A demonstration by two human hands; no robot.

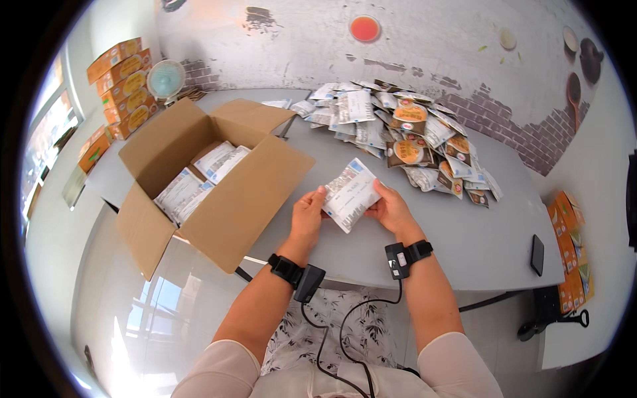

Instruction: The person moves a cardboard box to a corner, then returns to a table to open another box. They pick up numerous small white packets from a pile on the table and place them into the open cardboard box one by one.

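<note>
Between my two hands is a white printed food sachet (352, 195), its text side facing up, held above the grey table (343, 253). My left hand (307, 214) pinches its left edge with the thumb on top. On the opposite edge, my right hand (393, 208) grips it the same way. To the left stands an open cardboard box (249, 199) with its flaps spread. Inside it, white sachets (184, 194) lie in two groups. A heap of sachets (356, 107), some white side up and some showing brown and orange fronts (409, 151), covers the table's far part.
Orange cartons (127, 92) are stacked at the far left near a small fan (166, 79). A black phone (537, 254) lies near the table's right edge. More orange cartons (567, 248) stand beyond that edge. Cables (343, 338) run from my wrist devices.
</note>
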